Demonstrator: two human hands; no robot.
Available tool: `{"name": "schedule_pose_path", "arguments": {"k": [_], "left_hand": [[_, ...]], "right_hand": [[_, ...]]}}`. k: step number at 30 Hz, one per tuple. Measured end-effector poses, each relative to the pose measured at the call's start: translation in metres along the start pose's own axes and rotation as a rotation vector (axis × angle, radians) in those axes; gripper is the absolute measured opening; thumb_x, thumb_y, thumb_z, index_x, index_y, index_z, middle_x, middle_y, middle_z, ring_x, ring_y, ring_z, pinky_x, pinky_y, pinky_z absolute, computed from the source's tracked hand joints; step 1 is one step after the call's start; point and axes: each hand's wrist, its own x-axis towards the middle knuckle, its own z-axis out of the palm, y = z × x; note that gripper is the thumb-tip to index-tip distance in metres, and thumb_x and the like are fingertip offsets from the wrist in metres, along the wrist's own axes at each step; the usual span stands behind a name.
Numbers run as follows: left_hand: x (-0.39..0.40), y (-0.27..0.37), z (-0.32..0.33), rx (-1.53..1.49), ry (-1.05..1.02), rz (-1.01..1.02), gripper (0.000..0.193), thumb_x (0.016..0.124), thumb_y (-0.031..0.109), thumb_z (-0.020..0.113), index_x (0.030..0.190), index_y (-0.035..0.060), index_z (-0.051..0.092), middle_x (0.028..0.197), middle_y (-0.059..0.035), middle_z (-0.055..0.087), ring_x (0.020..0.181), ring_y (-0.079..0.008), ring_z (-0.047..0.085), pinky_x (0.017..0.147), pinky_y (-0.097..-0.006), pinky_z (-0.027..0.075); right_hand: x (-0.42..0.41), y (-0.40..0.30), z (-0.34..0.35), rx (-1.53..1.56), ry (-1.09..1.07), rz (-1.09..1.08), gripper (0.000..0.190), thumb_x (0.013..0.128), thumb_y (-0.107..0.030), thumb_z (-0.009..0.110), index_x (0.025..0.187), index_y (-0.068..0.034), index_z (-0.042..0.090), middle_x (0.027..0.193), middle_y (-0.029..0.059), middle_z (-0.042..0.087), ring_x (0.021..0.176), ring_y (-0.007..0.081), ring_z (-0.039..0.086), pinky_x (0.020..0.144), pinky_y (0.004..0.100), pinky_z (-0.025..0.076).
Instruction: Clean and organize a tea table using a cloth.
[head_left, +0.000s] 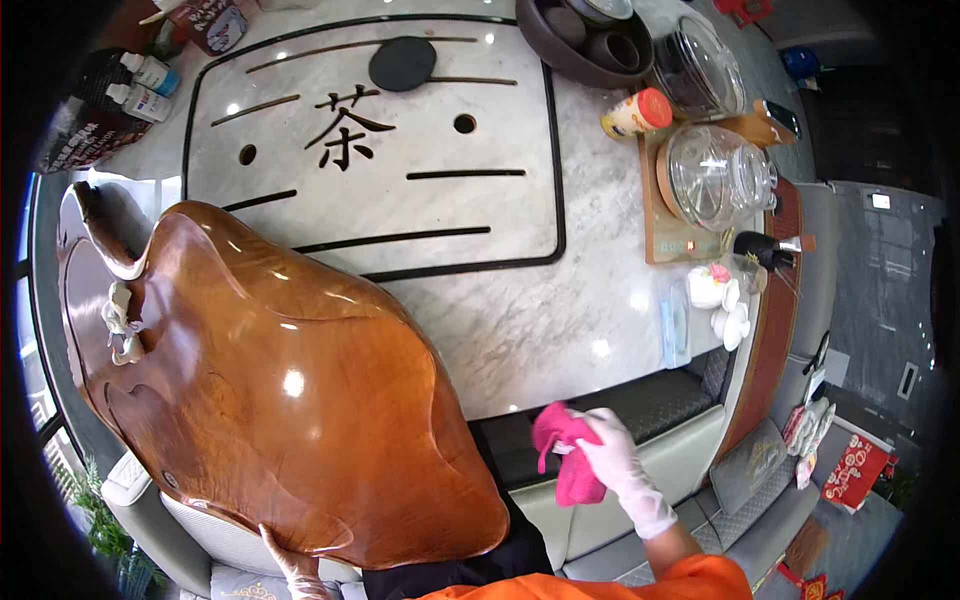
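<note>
A pink cloth (576, 457) is bunched in my gloved right hand (611, 450), held in the air beyond the front edge of the marble table (517, 330). My left hand (289, 566), also in a thin white glove, touches the near rim of a large polished wooden tea tray (330, 420). Part of that hand is cut off by the lower border of the view. The tray has a wavy, carved outline and a glossy brown surface. It lies tilted across the left part of the table and overhangs its front. Small white figurines (120, 322) stand on its far left part.
An inset with a carved character (349, 127) and slots marks the tabletop; a black disc (402, 64) lies on it. Along the right are a dark basin (529, 34) of cups, glass pots (701, 176), a canister (636, 114) and white ornaments (709, 289). Bottles (142, 103) stand at left.
</note>
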Motion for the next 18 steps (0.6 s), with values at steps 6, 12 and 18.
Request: {"name": "schedule_pose_path", "arguments": {"k": [6,12,18], "left_hand": [[0.004,-0.006,-0.007,-0.039,-0.071,0.030,0.066,0.075,0.052,0.059,0.122,0.0071,0.048,0.125,-0.0092,0.049,0.113,-0.0295,0.045,0.096,-0.0455,0.036],[0.001,0.001,0.007,-0.001,0.124,-0.010,0.072,0.077,0.047,0.059,0.131,0.0060,0.036,0.132,-0.0155,0.039,0.117,-0.0373,0.039,0.096,-0.0537,0.035],[-0.005,0.006,0.015,-0.048,0.168,-0.021,0.068,0.078,0.044,0.059,0.131,0.0064,0.037,0.132,-0.0143,0.040,0.116,-0.0352,0.041,0.095,-0.0525,0.036]], "right_hand": [[0.077,-0.081,-0.045,0.418,0.483,0.015,0.032,0.076,-0.002,0.062,0.106,0.001,0.050,0.099,0.0084,0.057,0.095,0.0193,0.054,0.084,0.0304,0.044],[0.177,-0.105,0.005,-0.575,0.554,-0.013,0.068,0.070,-0.021,0.061,0.127,0.006,0.035,0.108,0.0189,0.043,0.097,0.0335,0.051,0.082,0.0387,0.046],[0.209,-0.165,-0.020,-0.510,0.176,-0.261,0.058,0.079,-0.028,0.056,0.127,0.000,0.039,0.111,0.0206,0.047,0.096,0.0359,0.054,0.081,0.0432,0.045]]}}
